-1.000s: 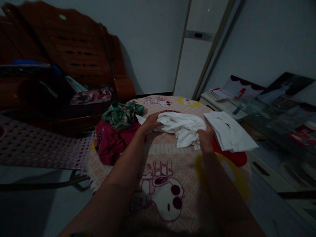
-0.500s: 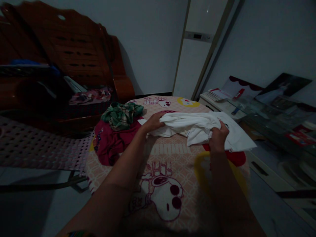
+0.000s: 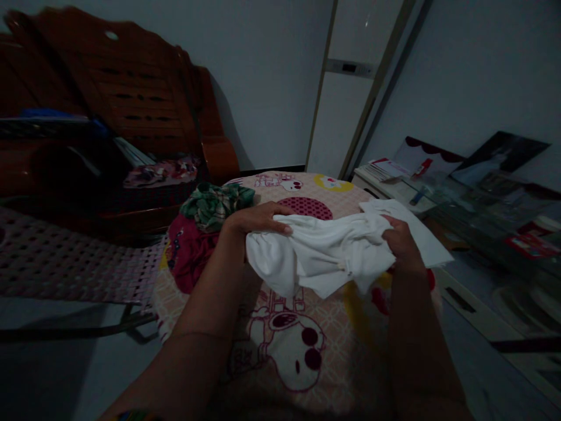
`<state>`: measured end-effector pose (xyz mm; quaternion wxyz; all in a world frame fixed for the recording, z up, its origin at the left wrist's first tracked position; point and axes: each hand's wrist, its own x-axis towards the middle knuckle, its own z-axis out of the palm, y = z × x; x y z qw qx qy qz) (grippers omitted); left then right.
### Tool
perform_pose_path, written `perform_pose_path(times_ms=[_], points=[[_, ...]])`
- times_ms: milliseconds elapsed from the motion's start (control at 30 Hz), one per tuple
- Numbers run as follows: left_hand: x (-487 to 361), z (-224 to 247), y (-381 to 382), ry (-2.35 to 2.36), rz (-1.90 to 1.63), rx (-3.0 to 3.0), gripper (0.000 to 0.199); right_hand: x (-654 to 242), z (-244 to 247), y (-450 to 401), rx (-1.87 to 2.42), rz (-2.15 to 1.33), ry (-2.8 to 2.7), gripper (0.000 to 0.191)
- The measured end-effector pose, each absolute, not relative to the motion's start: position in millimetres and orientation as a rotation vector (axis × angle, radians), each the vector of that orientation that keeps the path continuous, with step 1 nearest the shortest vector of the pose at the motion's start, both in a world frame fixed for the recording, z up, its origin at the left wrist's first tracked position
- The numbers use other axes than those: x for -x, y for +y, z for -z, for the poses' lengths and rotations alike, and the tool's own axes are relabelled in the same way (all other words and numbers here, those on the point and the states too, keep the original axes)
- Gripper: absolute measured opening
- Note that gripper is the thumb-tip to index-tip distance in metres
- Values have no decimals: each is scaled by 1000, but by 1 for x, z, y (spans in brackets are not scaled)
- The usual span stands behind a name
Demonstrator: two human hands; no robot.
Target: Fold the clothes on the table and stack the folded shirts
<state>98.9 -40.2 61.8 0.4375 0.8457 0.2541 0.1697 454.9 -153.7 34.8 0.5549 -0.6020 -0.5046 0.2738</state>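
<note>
Between my hands hangs a bunched white garment [image 3: 324,251], gathered in folds above the round table. My left hand [image 3: 260,219] grips its left end, thumb on top and fingers hidden behind the cloth. At the other end my right hand [image 3: 400,240] pinches the fabric. Just beyond the right hand, another piece of white cloth [image 3: 423,234] lies flat at the table's right edge; whether it joins the held garment I cannot tell. Left of my left hand a crumpled green checked cloth [image 3: 214,202] rests on a dark red garment [image 3: 188,251].
A patterned tablecloth [image 3: 342,351] with cartoon dogs covers the table. Behind on the left stands a carved wooden bench [image 3: 140,99], with a woven chair [image 3: 74,257] nearer. Along the right runs a low cabinet [image 3: 464,298] with a glass top. A tall white unit [image 3: 342,111] stands behind.
The white garment has come nearer to me and hangs lower, its folds spread. My left hand has shifted left; my right hand has moved slightly right. The flat white cloth stays at the right.
</note>
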Motion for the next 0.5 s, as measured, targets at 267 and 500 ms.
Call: perform_pose_path(times_ms=[267,500], points=[[-110,-3,-3,1162,-414,-2390,24,-459,-3,-141,1603,-884,-1266,36],[-97,-27,-2,1118,-854,-2253,25,-465,-15,-149,1448,-859,-1170,36]])
